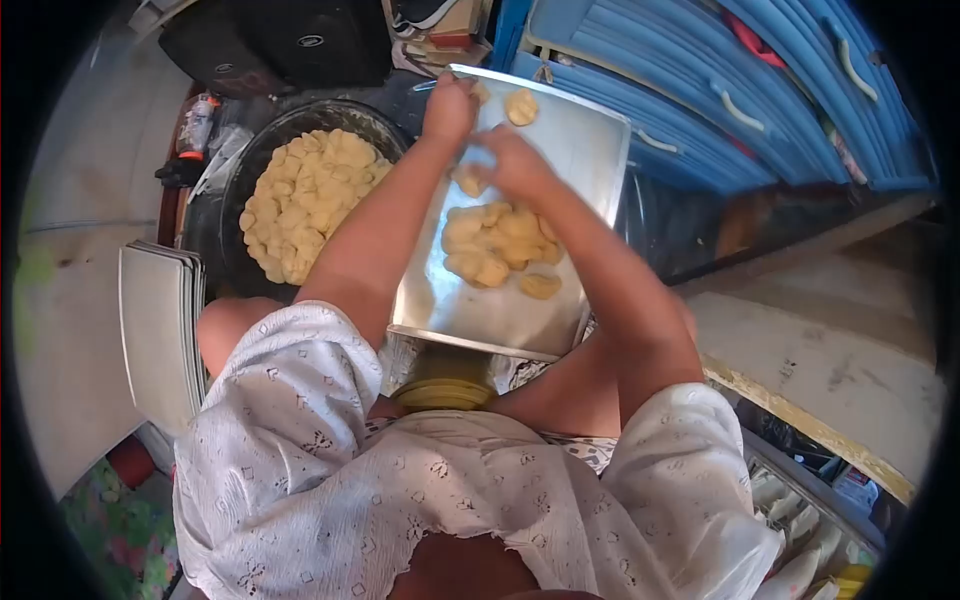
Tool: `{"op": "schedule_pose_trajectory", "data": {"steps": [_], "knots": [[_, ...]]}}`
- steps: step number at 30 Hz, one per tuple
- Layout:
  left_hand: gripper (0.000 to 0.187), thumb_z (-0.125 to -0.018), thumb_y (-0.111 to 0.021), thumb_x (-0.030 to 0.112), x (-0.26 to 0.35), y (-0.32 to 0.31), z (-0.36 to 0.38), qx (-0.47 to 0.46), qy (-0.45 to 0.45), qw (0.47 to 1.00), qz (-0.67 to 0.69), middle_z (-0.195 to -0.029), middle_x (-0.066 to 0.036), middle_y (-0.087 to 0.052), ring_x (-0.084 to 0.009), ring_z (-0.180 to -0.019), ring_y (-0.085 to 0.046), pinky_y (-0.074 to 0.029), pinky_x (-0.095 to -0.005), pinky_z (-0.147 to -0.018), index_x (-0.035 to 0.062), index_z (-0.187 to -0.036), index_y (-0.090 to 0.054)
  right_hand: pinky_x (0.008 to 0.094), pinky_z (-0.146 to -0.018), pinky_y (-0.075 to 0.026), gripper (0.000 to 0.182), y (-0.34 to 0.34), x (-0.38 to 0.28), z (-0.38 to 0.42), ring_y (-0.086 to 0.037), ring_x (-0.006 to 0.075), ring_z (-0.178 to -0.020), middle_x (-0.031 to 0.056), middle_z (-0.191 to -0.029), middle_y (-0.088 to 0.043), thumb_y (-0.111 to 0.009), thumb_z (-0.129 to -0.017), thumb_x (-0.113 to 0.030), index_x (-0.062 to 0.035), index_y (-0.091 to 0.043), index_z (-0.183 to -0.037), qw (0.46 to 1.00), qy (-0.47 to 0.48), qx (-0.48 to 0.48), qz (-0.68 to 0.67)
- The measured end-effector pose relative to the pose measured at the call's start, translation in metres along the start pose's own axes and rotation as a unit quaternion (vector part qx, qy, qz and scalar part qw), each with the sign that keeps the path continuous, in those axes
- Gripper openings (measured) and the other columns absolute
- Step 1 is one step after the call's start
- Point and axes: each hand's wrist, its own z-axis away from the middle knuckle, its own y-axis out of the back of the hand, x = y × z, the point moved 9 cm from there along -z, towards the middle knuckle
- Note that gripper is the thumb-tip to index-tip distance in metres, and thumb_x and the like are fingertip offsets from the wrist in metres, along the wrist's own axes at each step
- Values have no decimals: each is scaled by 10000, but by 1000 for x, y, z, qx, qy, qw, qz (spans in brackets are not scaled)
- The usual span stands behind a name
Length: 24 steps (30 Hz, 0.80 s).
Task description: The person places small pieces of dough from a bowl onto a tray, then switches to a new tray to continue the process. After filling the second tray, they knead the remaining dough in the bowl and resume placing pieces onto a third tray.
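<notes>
A metal tray [425,300] lies across my lap, with a heap of dough pieces [500,240] near its middle and a single piece [521,107] near the far edge. My left hand [452,112] is closed at the tray's far left corner, by a small dough piece; what it grips is hidden. Just right of it, my right hand [505,160] is blurred, its fingers smeared by motion, above another dough piece [468,181]. To the left, a round dark basin [235,190] holds many dough pieces [310,200].
Stacked trays [160,330] stand at the left. Blue drawers [690,90] with white handles are at the back right, black speakers [310,45] at the back left. A wooden board [820,370] runs along the right. A bottle [198,125] stands beyond the basin.
</notes>
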Motion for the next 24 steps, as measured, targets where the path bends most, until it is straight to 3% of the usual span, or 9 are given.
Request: {"op": "schedule_pose_trajectory", "data": {"steps": [4, 8, 9, 11, 15, 17, 19, 21, 24], "knots": [[337, -748, -629, 257, 45, 24, 5, 86, -58, 987, -124, -1072, -131, -539, -292, -1114, -439, -377, -499, -889, 106, -1049, -646, 402, -836, -435, 302, -1, -8, 1, -553, 314, -918, 160, -925, -587, -675, -688, -205, -85, -632, -961, 998, 40, -45, -35], [297, -747, -624, 292, 89, 18, 27, 152, -162, 941, -257, -961, -70, -560, -238, -1060, -464, -334, -450, -878, 138, -998, -662, 388, -715, -472, 416, 96, 49, 22, -600, 332, -792, 178, -847, -612, -705, -631, -162, -2, -573, -992, 944, -213, 220, -120], [297, -747, -624, 292, 93, 11, 28, 149, -164, 942, -254, -961, -70, -560, -238, -1060, -464, -334, -450, -878, 138, -998, -662, 396, -678, -472, 353, 103, 68, 18, -604, 332, -769, 179, -842, -615, -705, -636, -157, -14, -590, -937, 941, -139, 305, -55], [327, -746, -635, 345, 98, -25, 26, 2, -198, 936, -292, -994, -13, -567, -227, -1034, -477, -311, -410, -826, 187, -1032, -654, 399, -682, -469, 310, 85, 95, 14, -600, 334, -788, 188, -845, -610, -699, -652, -189, -23, -606, -897, 958, -162, 235, -22], [303, -716, -651, 284, 79, -36, 19, 16, -218, 935, -280, -972, 11, -578, -220, -1024, -483, -298, -438, -818, 184, -1002, -656, 386, -706, -472, 294, 93, 84, 27, -599, 331, -835, 189, -882, -613, -681, -671, -218, -37, -621, -894, 961, -183, 191, 80], [293, -714, -648, 259, 82, -35, 22, 48, -225, 933, -276, -970, 6, -582, -221, -1020, -486, -300, -437, -821, 179, -995, -657, 368, -718, -474, 302, 39, 85, 39, -596, 317, -842, 169, -901, -618, -664, -675, -230, -42, -617, -906, 991, -117, -50, 52], [284, -711, -645, 234, 100, -27, 29, 81, -237, 929, -273, -967, 0, -586, -221, -1016, -490, -302, -436, -824, 174, -989, -658, 343, -706, -476, 281, 27, 68, 52, -599, 287, -794, 136, -865, -625, -653, -677, -209, -40, -610, -898, 991, -61, -83, -83], [277, -703, -640, 189, 115, -39, 35, 10, -224, 938, -264, -963, -16, -590, -229, -1011, -497, -302, -427, -836, 156, -977, -663, 322, -668, -476, 249, 34, 79, 59, -597, 220, -723, 102, -788, -617, -654, -679, -176, -30, -603, -875, 982, -105, -88, -132], [270, -703, -657, 226, 124, -52, 35, -2, -250, 932, -262, -907, -9, -600, -230, -987, -508, -295, -424, -833, 142, -960, -667, 270, -525, -478, 180, 69, 117, 71, -580, 126, -623, 69, -754, -604, -642, -690, -81, -23, -603, -856, 907, -259, 81, -321]]}}
